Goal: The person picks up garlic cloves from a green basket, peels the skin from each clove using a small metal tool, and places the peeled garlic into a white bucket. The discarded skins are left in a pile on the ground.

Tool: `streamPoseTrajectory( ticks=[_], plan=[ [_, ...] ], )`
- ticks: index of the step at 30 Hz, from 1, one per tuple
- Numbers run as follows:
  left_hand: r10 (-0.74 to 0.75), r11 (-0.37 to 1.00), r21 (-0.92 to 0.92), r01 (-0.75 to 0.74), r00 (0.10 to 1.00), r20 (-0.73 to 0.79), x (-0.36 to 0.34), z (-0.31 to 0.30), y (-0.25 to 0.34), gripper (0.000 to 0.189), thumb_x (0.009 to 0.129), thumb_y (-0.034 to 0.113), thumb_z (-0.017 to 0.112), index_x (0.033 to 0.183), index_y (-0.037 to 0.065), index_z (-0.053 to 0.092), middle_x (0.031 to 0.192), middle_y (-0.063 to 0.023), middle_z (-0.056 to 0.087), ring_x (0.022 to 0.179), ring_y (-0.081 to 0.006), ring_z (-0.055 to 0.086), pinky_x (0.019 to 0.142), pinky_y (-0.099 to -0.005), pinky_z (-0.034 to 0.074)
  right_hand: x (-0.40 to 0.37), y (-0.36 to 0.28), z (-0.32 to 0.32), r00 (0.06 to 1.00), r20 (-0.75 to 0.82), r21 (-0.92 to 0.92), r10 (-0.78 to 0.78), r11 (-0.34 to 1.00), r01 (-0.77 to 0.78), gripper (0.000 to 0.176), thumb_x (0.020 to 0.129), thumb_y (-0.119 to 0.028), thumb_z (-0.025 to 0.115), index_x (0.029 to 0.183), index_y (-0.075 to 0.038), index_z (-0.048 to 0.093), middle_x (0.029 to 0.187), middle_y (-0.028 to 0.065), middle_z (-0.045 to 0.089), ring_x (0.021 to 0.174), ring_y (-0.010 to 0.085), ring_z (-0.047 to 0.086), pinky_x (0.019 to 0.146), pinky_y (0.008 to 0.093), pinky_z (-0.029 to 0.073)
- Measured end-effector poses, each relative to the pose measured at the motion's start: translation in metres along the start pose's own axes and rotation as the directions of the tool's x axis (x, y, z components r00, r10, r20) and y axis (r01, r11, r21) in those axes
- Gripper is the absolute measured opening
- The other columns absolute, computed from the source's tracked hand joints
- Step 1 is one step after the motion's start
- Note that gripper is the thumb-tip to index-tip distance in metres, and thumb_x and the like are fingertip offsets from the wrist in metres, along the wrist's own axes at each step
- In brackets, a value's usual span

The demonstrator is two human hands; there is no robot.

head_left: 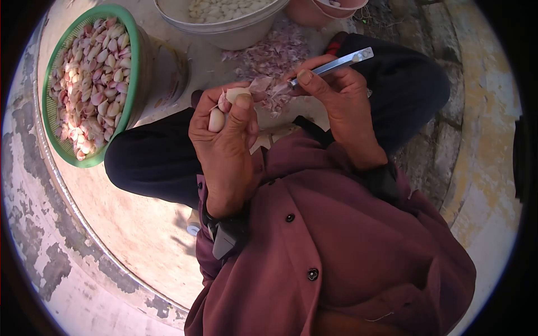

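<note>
My left hand (225, 147) is closed around several garlic cloves (217, 120), pale and partly peeled, with the thumb pressing on the upper one. In my right hand (348, 103) is a small knife (343, 60), its silvery metal handle pointing up to the right. The blade end is hard to make out near the fingertips. A papery piece of garlic skin (268, 85) shows between the two hands. Both hands are close together above my lap, over a scatter of purple-white skins (280, 50) on the ground.
To the left, a green basket (132, 42) full of unpeeled garlic cloves (92, 84) rests on a bucket (168, 73). A pale basin (241, 35) with peeled cloves (224, 8) stands ahead, beside a pink bucket (308, 14). My bent knees flank the work area.
</note>
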State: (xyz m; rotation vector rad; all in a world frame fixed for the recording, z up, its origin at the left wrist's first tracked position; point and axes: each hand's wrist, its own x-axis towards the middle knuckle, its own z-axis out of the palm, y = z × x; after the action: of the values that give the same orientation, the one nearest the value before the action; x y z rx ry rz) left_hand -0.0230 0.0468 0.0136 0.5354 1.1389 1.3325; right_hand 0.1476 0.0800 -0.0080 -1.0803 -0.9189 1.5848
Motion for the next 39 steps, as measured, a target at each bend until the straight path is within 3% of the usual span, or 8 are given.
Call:
streamPoseTrajectory(
  ticks=[4,6,9,11,16,22,27,39],
  plan=[
    [-0.068,0.984,-0.159,0.083,0.993,0.099,0.005,-0.014,0.002,0.019,0.092,0.017,0.065,0.103,0.003,0.06,0.067,0.001,0.052,0.052,-0.0038,0.039,0.045,-0.0189,0.029,0.001,0.013,-0.027,0.999,-0.042,-0.216,-0.014,0.976,0.005,0.018,0.09,-0.016,0.067,0.1,-0.001,0.065,0.095,0.0069,0.069,0.087,0.0104,0.063,0.08,0.0242,0.05],
    [-0.243,0.895,-0.335,0.295,0.951,0.189,0.004,-0.016,0.001,0.021,0.092,0.018,0.064,0.106,0.003,0.057,0.068,0.0011,0.05,0.051,-0.0045,0.039,0.046,-0.0194,0.03,-0.001,0.011,-0.025,0.999,-0.038,-0.343,-0.03,0.939,0.015,0.019,0.09,-0.016,0.067,0.1,-0.001,0.065,0.097,0.0067,0.068,0.088,0.0103,0.062,0.08,0.0239,0.049],
    [-0.248,0.902,-0.333,0.275,0.961,0.122,0.005,-0.004,0.0,0.019,0.092,0.015,0.064,0.105,0.004,0.056,0.071,0.001,0.051,0.052,-0.0043,0.039,0.047,-0.0193,0.031,-0.006,-0.004,-0.009,0.998,-0.01,-0.248,-0.06,0.967,0.056,0.022,0.088,-0.017,0.069,0.102,0.0,0.065,0.101,0.0067,0.067,0.091,0.0102,0.06,0.081,0.0237,0.047],
    [-0.225,0.925,-0.286,0.252,0.967,0.124,0.003,-0.001,-0.001,0.017,0.091,0.013,0.064,0.104,0.005,0.055,0.072,0.0008,0.052,0.052,-0.0042,0.039,0.047,-0.0192,0.031,-0.005,-0.006,-0.002,0.944,0.121,-0.223,-0.306,0.919,0.326,0.025,0.087,-0.016,0.07,0.104,0.001,0.064,0.103,0.0073,0.066,0.093,0.0116,0.06,0.083,0.0245,0.047],
    [-0.163,0.961,-0.21,0.181,0.981,0.1,-0.001,0.001,-0.003,0.023,0.091,0.017,0.065,0.108,0.004,0.056,0.071,0.0027,0.05,0.052,-0.0038,0.037,0.047,-0.0181,0.028,-0.009,-0.011,0.011,0.966,0.164,-0.142,-0.202,0.964,0.226,0.025,0.087,-0.016,0.071,0.104,0.001,0.064,0.101,0.0092,0.067,0.094,0.0133,0.061,0.084,0.0257,0.047],
    [-0.203,0.978,-0.031,0.206,0.976,0.082,-0.005,0.006,0.007,0.015,0.083,-0.002,0.068,0.093,0.004,0.059,0.08,0.0024,0.057,0.064,-0.0016,0.046,0.056,-0.0164,0.037,-0.007,-0.018,0.006,0.965,0.166,-0.154,-0.205,0.961,0.231,0.023,0.086,-0.014,0.071,0.102,0.002,0.064,0.101,0.0104,0.067,0.093,0.0139,0.063,0.083,0.0261,0.049],
    [-0.113,0.943,0.323,0.08,0.99,0.085,-0.008,0.013,0.014,0.016,0.08,-0.005,0.07,0.09,0.002,0.06,0.088,0.001,0.057,0.079,-0.0057,0.051,0.073,-0.0192,0.042,-0.01,-0.016,0.007,0.958,0.212,-0.149,-0.192,0.963,0.225,0.022,0.087,-0.013,0.07,0.101,0.002,0.064,0.1,0.0105,0.067,0.092,0.0142,0.064,0.082,0.0266,0.051],
    [0.169,0.802,0.507,-0.316,0.934,0.313,-0.003,0.002,0.01,0.021,0.074,-0.011,0.069,0.087,0.002,0.058,0.085,0.001,0.053,0.076,-0.0065,0.047,0.069,-0.0194,0.039,-0.012,-0.018,0.008,0.971,0.215,-0.138,-0.102,0.981,0.133,0.018,0.09,-0.012,0.067,0.1,0.002,0.064,0.097,0.0092,0.068,0.087,0.011,0.064,0.077,0.0242,0.052]
  ],
)
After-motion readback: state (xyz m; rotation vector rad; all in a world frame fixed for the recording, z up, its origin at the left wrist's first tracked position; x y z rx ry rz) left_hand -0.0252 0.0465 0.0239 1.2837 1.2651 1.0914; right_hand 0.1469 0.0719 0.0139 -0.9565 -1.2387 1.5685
